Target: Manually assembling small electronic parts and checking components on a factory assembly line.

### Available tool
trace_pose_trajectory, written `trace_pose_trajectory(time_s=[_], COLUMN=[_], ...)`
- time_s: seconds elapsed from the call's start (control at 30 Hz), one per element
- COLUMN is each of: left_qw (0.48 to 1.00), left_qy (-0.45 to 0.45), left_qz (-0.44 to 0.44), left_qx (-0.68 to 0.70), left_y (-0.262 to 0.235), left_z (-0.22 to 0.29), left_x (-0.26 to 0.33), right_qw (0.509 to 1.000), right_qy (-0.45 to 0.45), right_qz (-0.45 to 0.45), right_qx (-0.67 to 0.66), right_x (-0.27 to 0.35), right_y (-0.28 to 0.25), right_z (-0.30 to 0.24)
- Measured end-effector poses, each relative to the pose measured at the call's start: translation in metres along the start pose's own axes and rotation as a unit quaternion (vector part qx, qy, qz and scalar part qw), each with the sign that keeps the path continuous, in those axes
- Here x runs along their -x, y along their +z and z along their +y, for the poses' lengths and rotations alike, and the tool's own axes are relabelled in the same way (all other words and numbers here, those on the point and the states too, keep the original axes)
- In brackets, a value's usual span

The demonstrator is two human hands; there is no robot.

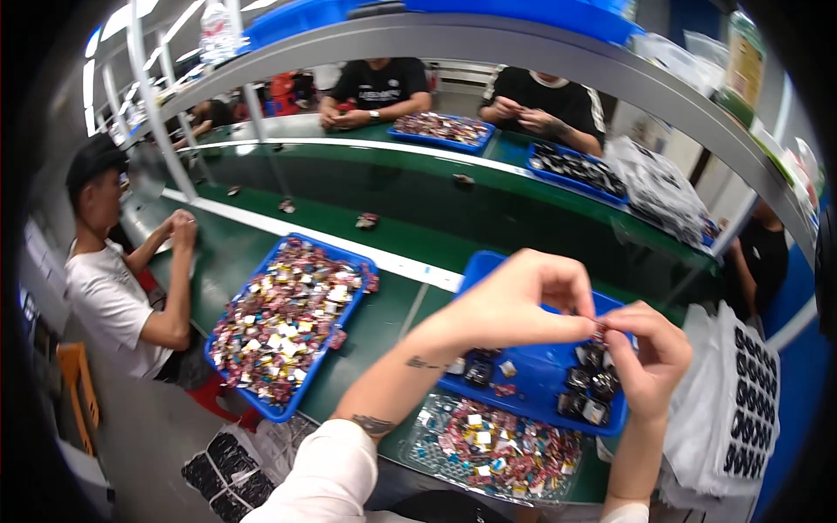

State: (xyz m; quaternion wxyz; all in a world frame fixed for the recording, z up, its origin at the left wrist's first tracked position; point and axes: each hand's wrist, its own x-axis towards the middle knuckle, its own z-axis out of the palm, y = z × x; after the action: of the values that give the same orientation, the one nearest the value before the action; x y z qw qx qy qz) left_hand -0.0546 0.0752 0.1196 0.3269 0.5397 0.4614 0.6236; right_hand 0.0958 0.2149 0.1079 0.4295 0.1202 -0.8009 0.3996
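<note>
My left hand (545, 296) and my right hand (649, 353) meet over a blue tray (540, 397). Both are closed in a pinch, fingertips together, around something too small to make out. Below my right hand, several black, shiny small parts (588, 383) lie in the tray's right side. Another black part (479, 370) sits at its left, near a few small white and pink pieces (507, 370). In front of that tray, a clear plastic tray (425, 436) holds a heap of small pink, white, yellow and blue pieces (497, 444).
Left of my forearm stands a blue tray (295, 403) heaped with similar pieces. White sheets with rows of black parts (751, 401) are stacked at right. A green conveyor belt (340, 187) carries a few pieces. Overhead runs a metal shelf (488, 44). Co-workers sit at left and across.
</note>
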Motion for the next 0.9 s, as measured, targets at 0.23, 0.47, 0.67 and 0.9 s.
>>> trace_pose_trajectory(time_s=[0.23,0.47,0.67,0.9], left_qw=[0.998,0.991,0.949,0.991], left_qy=[0.026,0.087,0.023,-0.015], left_qz=[0.05,0.068,0.201,0.118], left_qx=[-0.021,-0.078,-0.241,0.059], left_y=[0.012,0.016,0.023,0.022], left_z=[-0.006,-0.006,0.001,-0.024], left_x=[-0.011,-0.011,-0.011,-0.016], right_qw=[0.991,0.983,0.961,0.86], right_qy=[0.057,0.079,-0.111,-0.298], right_qz=[0.117,0.124,0.208,0.075], right_qx=[0.036,-0.108,0.148,0.407], right_x=[0.013,0.013,0.01,0.006], right_y=[0.009,0.005,0.013,0.009], right_z=[-0.002,0.002,0.016,0.023])
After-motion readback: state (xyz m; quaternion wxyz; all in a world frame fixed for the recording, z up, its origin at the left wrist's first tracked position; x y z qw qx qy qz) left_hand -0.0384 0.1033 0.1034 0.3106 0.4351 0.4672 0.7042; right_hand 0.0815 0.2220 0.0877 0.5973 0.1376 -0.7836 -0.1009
